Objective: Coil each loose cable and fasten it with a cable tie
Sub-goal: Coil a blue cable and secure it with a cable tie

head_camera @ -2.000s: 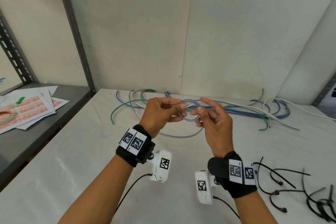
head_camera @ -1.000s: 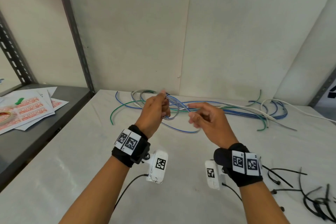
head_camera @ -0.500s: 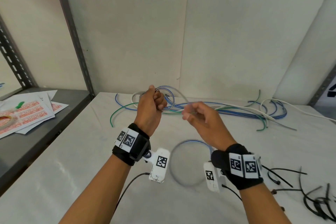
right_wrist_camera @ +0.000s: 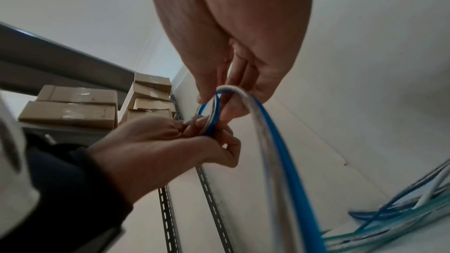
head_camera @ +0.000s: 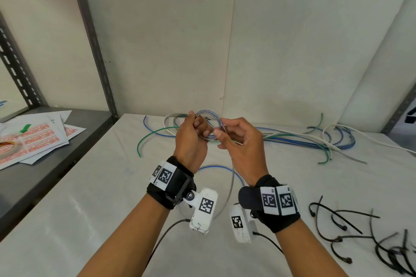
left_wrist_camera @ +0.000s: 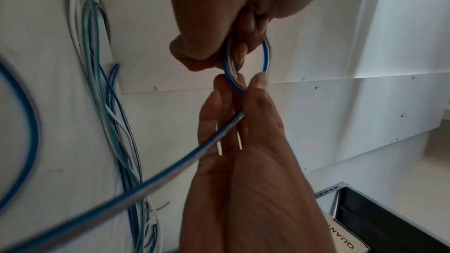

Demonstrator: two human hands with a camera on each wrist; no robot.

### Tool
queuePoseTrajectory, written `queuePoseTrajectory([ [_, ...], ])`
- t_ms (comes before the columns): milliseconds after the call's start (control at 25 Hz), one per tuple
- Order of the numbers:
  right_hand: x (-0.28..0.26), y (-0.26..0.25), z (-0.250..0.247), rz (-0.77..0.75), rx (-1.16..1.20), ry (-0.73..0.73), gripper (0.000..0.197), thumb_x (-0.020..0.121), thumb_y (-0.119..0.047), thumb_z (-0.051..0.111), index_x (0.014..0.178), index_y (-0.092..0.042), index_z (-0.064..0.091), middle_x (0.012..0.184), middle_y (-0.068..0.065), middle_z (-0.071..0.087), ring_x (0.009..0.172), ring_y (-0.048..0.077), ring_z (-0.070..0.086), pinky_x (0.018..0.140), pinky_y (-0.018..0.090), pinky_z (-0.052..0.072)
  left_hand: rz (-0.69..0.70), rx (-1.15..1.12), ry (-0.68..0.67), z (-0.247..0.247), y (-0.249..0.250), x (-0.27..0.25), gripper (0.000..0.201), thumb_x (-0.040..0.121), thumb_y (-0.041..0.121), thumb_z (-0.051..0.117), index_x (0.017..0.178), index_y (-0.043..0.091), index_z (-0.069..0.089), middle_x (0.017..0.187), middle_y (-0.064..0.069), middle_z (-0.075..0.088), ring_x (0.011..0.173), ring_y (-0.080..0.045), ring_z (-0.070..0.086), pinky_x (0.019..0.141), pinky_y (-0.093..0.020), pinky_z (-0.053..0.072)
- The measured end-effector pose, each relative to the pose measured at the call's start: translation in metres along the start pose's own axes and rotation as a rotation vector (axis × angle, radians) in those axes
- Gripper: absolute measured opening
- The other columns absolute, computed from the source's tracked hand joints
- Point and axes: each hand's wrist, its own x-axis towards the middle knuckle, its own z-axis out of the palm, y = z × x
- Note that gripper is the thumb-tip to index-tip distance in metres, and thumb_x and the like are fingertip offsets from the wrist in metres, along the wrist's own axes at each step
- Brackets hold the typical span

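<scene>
Above the white table (head_camera: 90,198), my left hand (head_camera: 199,129) grips a small coil (head_camera: 206,114) of blue-and-clear cable in a curled fist. My right hand (head_camera: 219,138) pinches the same cable between thumb and fingers right against the coil. The cable's free tail (head_camera: 231,177) hangs down between my wrists in a loop onto the table. In the left wrist view the coil (left_wrist_camera: 265,55) stands between both hands, and the tail (left_wrist_camera: 146,180) runs off to the lower left. From the right wrist, the cable (right_wrist_camera: 280,151) arches over my right fingers (right_wrist_camera: 209,91).
A tangle of loose blue, green and white cables (head_camera: 304,139) lies along the wall at the back. Several black cable ties (head_camera: 349,231) are scattered at the front right. Papers (head_camera: 33,139) and a tape roll (head_camera: 7,148) rest on the grey shelf to the left.
My left hand has lifted the coil and turned into a fist. My right hand slid out along the cable and has now come back against the coil with another turn.
</scene>
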Motion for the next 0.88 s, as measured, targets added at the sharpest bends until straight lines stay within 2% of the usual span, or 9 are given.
queuePoseTrajectory([
  [120,0.005,0.002,-0.006,-0.033,0.004,0.054,0.016,0.09,-0.005,0.073,0.104,-0.013,0.072,0.091,0.009,0.076,0.083,0.02,0.074,0.067,0.028,0.059,-0.034,0.219,-0.04,-0.003,0.002,-0.001,0.043,0.108,0.028,0.029,0.069,0.017,0.044,0.054,0.005,0.042,0.058,-0.014,0.045,0.067,-0.031,0.033],
  [240,0.013,-0.001,-0.027,-0.048,-0.178,-0.064,0.016,0.09,-0.007,0.073,0.105,-0.014,0.077,0.091,0.001,0.076,0.081,0.018,0.071,0.065,0.03,0.059,0.018,0.665,-0.085,-0.012,0.012,-0.001,0.043,0.102,0.022,0.03,0.077,0.015,0.064,0.064,0.0,0.064,0.067,-0.014,0.059,0.073,-0.03,0.042],
  [320,0.014,-0.003,-0.036,-0.064,-0.348,-0.207,0.017,0.092,-0.01,0.072,0.105,-0.017,0.079,0.091,-0.006,0.075,0.082,0.011,0.068,0.065,0.027,0.058,0.002,0.923,-0.183,-0.015,0.016,-0.002,0.048,0.104,0.023,0.029,0.073,0.012,0.064,0.062,-0.002,0.061,0.064,-0.013,0.059,0.068,-0.022,0.043],
  [400,0.013,-0.005,-0.039,-0.083,-0.416,-0.284,0.017,0.092,-0.01,0.071,0.106,-0.018,0.079,0.093,-0.011,0.075,0.085,0.006,0.067,0.07,0.022,0.056,-0.014,1.057,-0.289,-0.016,0.013,-0.005,0.051,0.108,0.027,0.029,0.068,0.011,0.055,0.059,-0.001,0.052,0.06,-0.014,0.054,0.065,-0.02,0.043],
  [520,0.014,-0.007,-0.038,-0.124,-0.442,-0.298,0.018,0.092,-0.01,0.07,0.107,-0.017,0.079,0.097,-0.01,0.075,0.089,0.003,0.068,0.073,0.015,0.052,-0.051,0.91,-0.349,-0.014,0.003,-0.009,0.045,0.109,0.023,0.029,0.066,0.015,0.038,0.062,0.002,0.032,0.053,-0.011,0.035,0.06,-0.025,0.036],
  [600,0.013,-0.007,-0.037,-0.108,-0.397,-0.268,0.018,0.093,-0.012,0.069,0.109,-0.017,0.078,0.099,-0.006,0.076,0.089,0.008,0.069,0.069,0.02,0.056,-0.05,0.79,-0.322,-0.013,0.0,-0.008,0.043,0.109,0.021,0.029,0.067,0.019,0.032,0.063,0.005,0.024,0.053,-0.009,0.024,0.054,-0.023,0.026],
  [720,0.01,-0.005,-0.035,-0.006,-0.154,-0.096,0.015,0.095,-0.01,0.067,0.107,-0.013,0.075,0.091,0.006,0.076,0.074,0.016,0.07,0.058,0.028,0.058,0.002,0.617,-0.248,-0.011,0.004,-0.005,0.043,0.109,0.019,0.028,0.066,0.02,0.028,0.06,0.007,0.021,0.053,-0.01,0.018,0.051,-0.021,0.018],
  [800,0.003,-0.003,-0.029,0.045,-0.01,-0.003,0.007,0.095,-0.008,0.067,0.1,-0.009,0.071,0.086,0.013,0.074,0.067,0.021,0.069,0.053,0.028,0.054,0.007,0.442,-0.194,-0.009,0.006,-0.003,0.043,0.11,0.019,0.027,0.066,0.019,0.029,0.057,0.009,0.022,0.052,-0.009,0.017,0.052,-0.023,0.014],
  [880,-0.004,-0.001,-0.019,0.061,0.06,0.043,0.002,0.093,-0.008,0.068,0.095,-0.009,0.069,0.087,0.017,0.072,0.069,0.02,0.069,0.049,0.027,0.052,0.007,0.306,-0.154,-0.008,0.005,-0.003,0.043,0.11,0.02,0.027,0.067,0.019,0.03,0.056,0.008,0.022,0.05,-0.008,0.018,0.053,-0.025,0.015],
])
